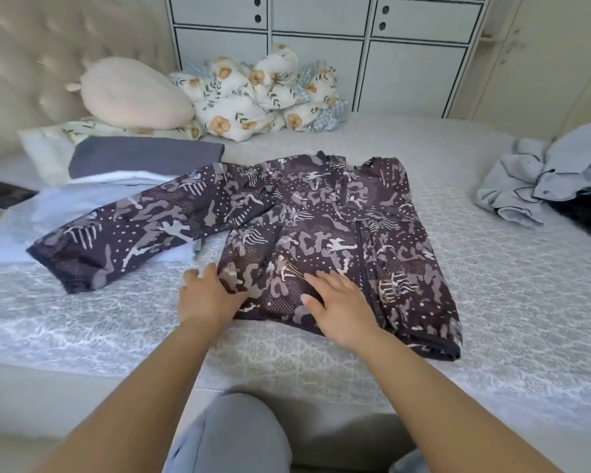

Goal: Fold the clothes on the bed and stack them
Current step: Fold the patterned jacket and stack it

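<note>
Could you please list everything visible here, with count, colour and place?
patterned jacket: one, dark purple and grey, bed centre, one sleeve spread left
folded stack: one, white and grey, left of jacket
crumpled clothes: one heap, pale blue, bed's right edge
round cushion: one, cream, by headboard
floral duvet: one, white, bunched at back
phone: one, black, far left
bed: one, grey cover
left hand: at jacket's hem corner
right hand: flat on jacket

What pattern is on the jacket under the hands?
The jacket is dark purple-brown with grey and white camouflage shapes, dots and stripes; head view.
</note>
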